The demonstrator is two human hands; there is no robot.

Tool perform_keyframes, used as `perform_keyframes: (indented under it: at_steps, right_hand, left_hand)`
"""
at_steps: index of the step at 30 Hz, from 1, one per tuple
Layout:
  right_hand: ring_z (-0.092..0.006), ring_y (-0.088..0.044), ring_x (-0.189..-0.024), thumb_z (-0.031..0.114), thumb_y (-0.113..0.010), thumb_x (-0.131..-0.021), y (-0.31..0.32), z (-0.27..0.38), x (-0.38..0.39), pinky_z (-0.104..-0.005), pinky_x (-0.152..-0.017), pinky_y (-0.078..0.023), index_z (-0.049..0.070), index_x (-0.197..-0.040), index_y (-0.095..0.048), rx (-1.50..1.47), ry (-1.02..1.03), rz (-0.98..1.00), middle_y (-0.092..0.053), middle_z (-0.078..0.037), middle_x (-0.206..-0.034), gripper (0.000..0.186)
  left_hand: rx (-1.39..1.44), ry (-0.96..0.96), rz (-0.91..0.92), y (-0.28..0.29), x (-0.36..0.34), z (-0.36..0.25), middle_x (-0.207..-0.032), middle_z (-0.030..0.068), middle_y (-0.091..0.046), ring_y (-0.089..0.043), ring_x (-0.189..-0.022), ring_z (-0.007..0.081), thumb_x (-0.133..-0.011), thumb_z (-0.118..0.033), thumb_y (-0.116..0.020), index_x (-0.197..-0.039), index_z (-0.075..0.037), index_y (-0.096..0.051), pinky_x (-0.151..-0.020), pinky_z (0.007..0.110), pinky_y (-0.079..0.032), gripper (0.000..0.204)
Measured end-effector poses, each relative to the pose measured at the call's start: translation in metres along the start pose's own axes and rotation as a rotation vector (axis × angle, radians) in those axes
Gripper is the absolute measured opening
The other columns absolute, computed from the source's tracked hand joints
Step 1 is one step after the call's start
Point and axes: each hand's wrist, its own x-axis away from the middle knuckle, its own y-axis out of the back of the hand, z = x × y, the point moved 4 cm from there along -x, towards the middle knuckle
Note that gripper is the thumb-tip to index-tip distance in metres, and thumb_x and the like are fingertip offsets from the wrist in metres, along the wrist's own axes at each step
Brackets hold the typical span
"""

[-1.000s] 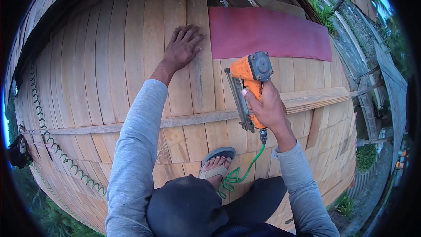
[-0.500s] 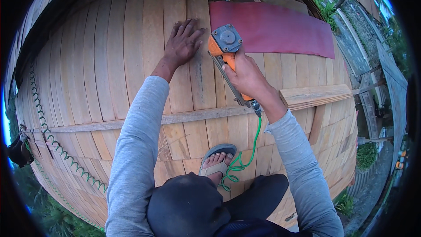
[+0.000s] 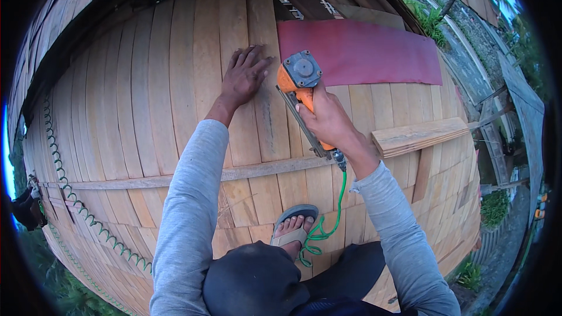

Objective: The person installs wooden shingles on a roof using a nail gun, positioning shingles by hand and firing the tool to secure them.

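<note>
Right hand (image 3: pixel 331 118) has its fingers wrapped tight around the grip of an orange nail gun (image 3: pixel 288 79), which is up toward the top edge of the wooden shingle roof (image 3: pixel 193 93), its head overlapping a red sheet's (image 3: pixel 374 52) lower left corner from this angle, can't tell if the nose touches down. Left hand (image 3: pixel 244 79) is palm down just left of it, fingers loosely spread. Green hose (image 3: pixel 342 193) curls by a sandalled foot (image 3: pixel 293 227), and a little board stack (image 3: pixel 418 136) sits near the roof's right edge.
</note>
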Motion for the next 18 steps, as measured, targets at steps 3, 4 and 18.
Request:
perform_keyframes:
  at_steps: [3,4,18]
  right_hand:
    - [-0.0547,-0.067,-0.091,0.01,-0.064,-0.094,-0.011,0.013,0.002,-0.0584,-0.082,-0.054,-0.011,-0.128,-0.036,0.008,0.042,0.031,-0.068,-0.036,-0.095,0.049]
    - [-0.0543,-0.067,-0.091,0.01,-0.064,-0.094,-0.021,0.011,-0.001,-0.0588,-0.08,-0.054,-0.011,-0.126,-0.037,0.047,-0.003,0.072,-0.068,-0.036,-0.094,0.047]
    - [-0.0534,-0.065,-0.104,0.01,-0.063,-0.094,0.009,-0.012,-0.018,-0.0549,-0.09,-0.052,-0.007,-0.132,-0.039,-0.171,-0.102,0.021,-0.067,-0.034,-0.105,0.048]
  left_hand:
    - [0.303,0.066,-0.035,0.0,-0.006,0.019,-0.15,0.011,-0.054,-0.043,-0.145,0.0324,-0.099,-0.019,-0.057,-0.14,-0.011,-0.06,-0.125,0.05,-0.025,0.042]
    - [0.416,0.089,-0.063,0.001,-0.008,0.025,-0.146,0.0143,-0.057,-0.046,-0.143,0.0344,-0.099,-0.011,-0.057,-0.142,-0.006,-0.058,-0.124,0.047,-0.028,0.043]
    - [0.701,0.433,-0.415,0.013,0.021,0.025,-0.15,0.0169,-0.054,-0.049,-0.143,0.0327,-0.095,0.004,-0.05,-0.137,0.0,-0.057,-0.122,0.042,-0.036,0.043]
